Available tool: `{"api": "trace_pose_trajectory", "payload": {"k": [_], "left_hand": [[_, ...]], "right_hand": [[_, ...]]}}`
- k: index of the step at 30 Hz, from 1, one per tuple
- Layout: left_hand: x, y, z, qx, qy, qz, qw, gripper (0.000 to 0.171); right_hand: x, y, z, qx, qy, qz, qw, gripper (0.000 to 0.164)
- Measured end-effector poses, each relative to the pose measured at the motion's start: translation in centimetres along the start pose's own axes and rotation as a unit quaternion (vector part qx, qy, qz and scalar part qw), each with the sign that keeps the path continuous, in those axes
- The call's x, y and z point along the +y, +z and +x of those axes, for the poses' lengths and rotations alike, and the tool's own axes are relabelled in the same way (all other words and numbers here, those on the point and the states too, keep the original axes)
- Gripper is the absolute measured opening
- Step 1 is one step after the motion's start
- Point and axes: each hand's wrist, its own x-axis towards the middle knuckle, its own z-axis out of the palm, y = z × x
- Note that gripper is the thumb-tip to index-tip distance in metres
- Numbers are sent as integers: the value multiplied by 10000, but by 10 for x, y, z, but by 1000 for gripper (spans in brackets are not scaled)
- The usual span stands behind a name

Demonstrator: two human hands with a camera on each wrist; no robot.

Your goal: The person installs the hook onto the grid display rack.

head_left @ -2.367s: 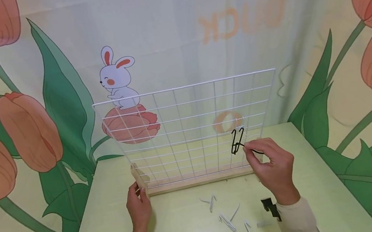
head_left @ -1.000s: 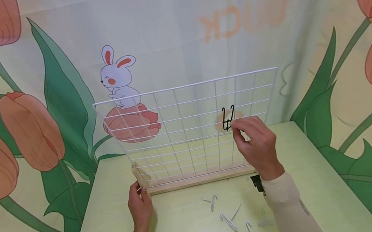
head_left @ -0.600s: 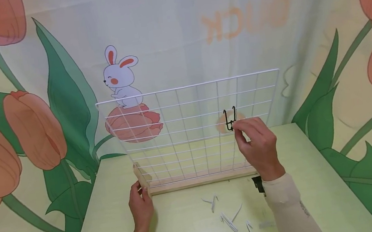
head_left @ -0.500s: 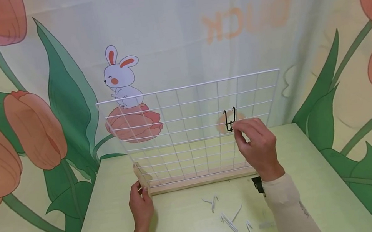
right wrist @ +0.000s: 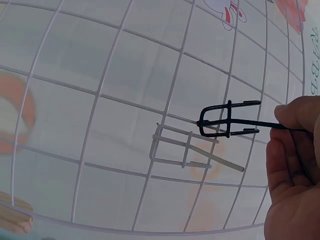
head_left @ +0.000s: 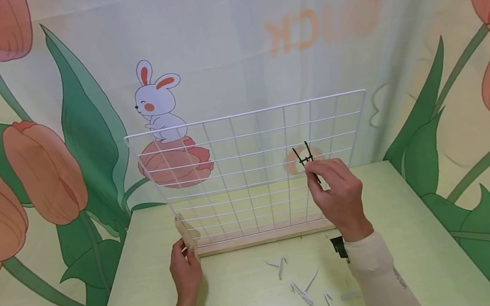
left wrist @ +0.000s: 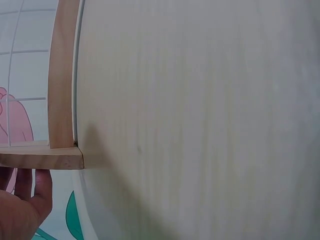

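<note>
A white wire grid panel [head_left: 244,145] stands upright in a wooden base [head_left: 264,236]. My left hand [head_left: 185,272] is at the base's left end; in the left wrist view its fingertips press the outer side of the wooden foot [left wrist: 42,161]. In front of the grid's right half, my right hand [head_left: 339,195] pinches a black wire hook [head_left: 305,158] between thumb and fingers. The right wrist view shows them on the long prong [right wrist: 250,122], while the hook's two-armed frame sticks out toward the grid. Just beside it in that view, a white wire hook [right wrist: 185,150] overlaps the mesh.
Several white wire hooks lie on the table before the base, one nearest it [head_left: 279,268] and another in the middle [head_left: 302,293]. A small pale piece [head_left: 350,294] lies to their right. A printed curtain [head_left: 222,38] hangs behind the grid.
My right hand has lifted the black hook up and left to the grid over the earlier frames. Since half a second ago the hook has tilted in my fingers. My left hand stays put.
</note>
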Motion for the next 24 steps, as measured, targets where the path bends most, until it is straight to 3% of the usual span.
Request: {"api": "trace_pose_trajectory", "payload": {"k": [8,24], "left_hand": [[-1,-1,0,7,64,-16,10000,32],[2,-2,-1,-2,-23,-126,9999,31]], "right_hand": [[-1,-2,0,108,25,-4,9999,15],[-10,2,13,961,65,10,9953,16]]}}
